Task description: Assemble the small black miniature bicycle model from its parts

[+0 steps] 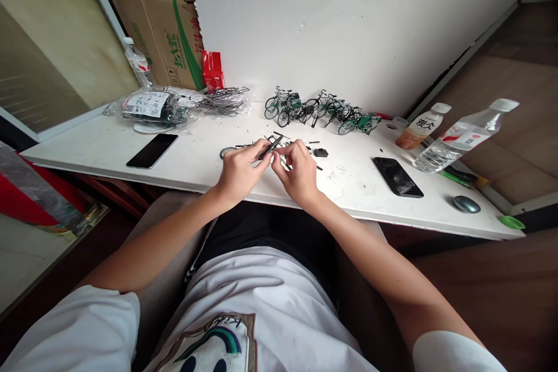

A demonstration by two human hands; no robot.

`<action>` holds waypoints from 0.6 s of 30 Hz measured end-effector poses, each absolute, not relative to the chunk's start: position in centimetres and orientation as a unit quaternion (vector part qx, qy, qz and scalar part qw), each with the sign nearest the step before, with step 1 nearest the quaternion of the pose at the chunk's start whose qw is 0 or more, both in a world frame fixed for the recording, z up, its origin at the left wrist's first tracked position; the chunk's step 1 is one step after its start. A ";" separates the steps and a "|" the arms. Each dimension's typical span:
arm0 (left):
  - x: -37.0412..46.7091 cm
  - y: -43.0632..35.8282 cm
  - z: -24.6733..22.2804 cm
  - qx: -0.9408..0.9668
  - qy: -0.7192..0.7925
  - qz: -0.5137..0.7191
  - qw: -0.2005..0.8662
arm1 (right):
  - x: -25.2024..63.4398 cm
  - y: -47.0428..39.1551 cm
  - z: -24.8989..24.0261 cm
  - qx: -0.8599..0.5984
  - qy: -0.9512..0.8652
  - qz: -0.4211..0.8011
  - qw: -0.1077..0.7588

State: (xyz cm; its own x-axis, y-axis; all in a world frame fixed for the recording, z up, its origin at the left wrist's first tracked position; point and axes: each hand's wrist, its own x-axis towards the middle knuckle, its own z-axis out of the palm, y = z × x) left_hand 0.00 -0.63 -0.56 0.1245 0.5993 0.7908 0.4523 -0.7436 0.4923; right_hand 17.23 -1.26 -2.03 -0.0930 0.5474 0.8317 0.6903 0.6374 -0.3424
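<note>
Near the front edge of the white table (196, 157), my left hand (241, 170) is closed on a slim black part (271, 147), which slants up to the right. My right hand (299, 171) is pinched just beside it, its thumb and forefinger at the part's lower side; what they hold is too small to make out. Behind and around my hands lie small loose black pieces, among them a small wheel (227, 152) at the left and a black block (321, 153) at the right.
Several small model bicycles (290, 106) stand along the wall. Plastic bags of parts (152, 109) lie at the back left, above a phone (152, 151). To the right are another phone (397, 176), two bottles (422, 127) (464, 136) and a dark rounded object (466, 204).
</note>
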 end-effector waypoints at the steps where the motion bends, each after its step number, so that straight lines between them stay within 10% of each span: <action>1: 0.0 -0.6 -0.6 0.746 0.353 0.561 0.067 | 17.2 -1.3 -2.1 -0.422 -0.735 -0.063 0.526; 18: -0.4 -0.2 -0.7 0.752 0.352 0.558 0.013 | 16.2 -1.3 -1.5 -0.392 -0.637 0.262 0.610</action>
State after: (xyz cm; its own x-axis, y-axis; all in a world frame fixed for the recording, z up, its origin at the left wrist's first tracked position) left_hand -0.35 -0.24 -0.67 0.1300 0.5435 0.8293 0.5138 -0.7523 0.4124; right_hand 16.22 -1.28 -1.46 0.0514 0.8196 0.5707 0.1799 0.5545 -0.8125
